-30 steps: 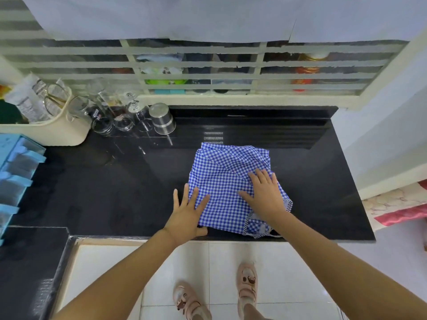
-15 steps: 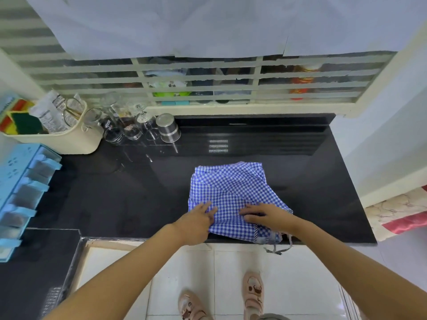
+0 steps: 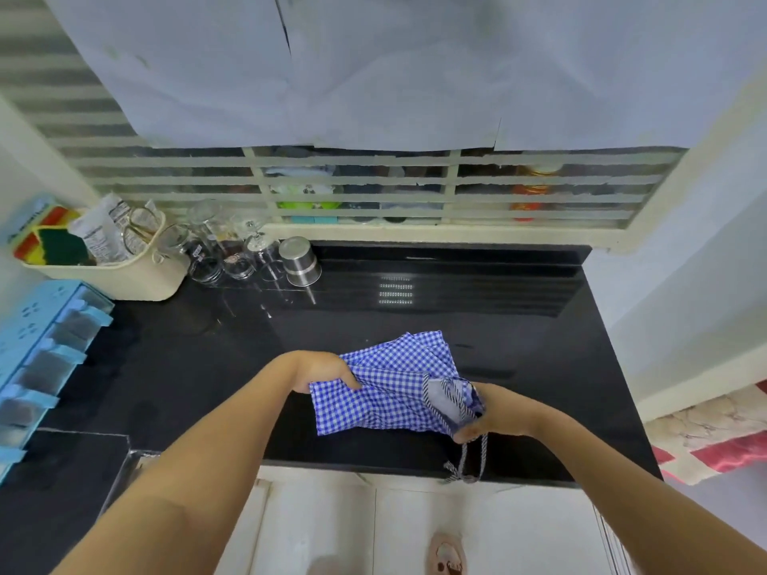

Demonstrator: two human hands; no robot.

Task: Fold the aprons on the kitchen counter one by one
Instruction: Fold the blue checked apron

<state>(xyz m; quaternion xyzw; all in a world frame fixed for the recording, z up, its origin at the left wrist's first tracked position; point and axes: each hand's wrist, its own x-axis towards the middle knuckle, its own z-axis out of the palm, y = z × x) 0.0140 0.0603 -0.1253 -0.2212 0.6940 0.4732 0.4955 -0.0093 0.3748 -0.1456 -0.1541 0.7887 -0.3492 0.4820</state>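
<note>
left hand (image 3: pixel 321 373): pinches apron (image 3: pixel 386 388) at its left edge, thumb on top. right hand (image 3: pixel 477 421): curls round the bunched right end, ties (image 3: pixel 451 470) dangling past the counter (image 3: pixel 539 346) front. spans both hands over the near counter, long axis left to right, far corner pointing away. equally near either hand. likely needs laying down flat next. glossy black top with room behind it. cup (image 3: pixel 299 261), glasses (image 3: pixel 238 259), basket (image 3: pixel 137 280) well apart at back-left.

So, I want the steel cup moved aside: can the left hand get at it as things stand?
Probably not right now: the left hand grips the apron. Once it lets go, likely yes, since only bare counter lies between it and the cup; the glasses stand off to the cup's left.
</note>
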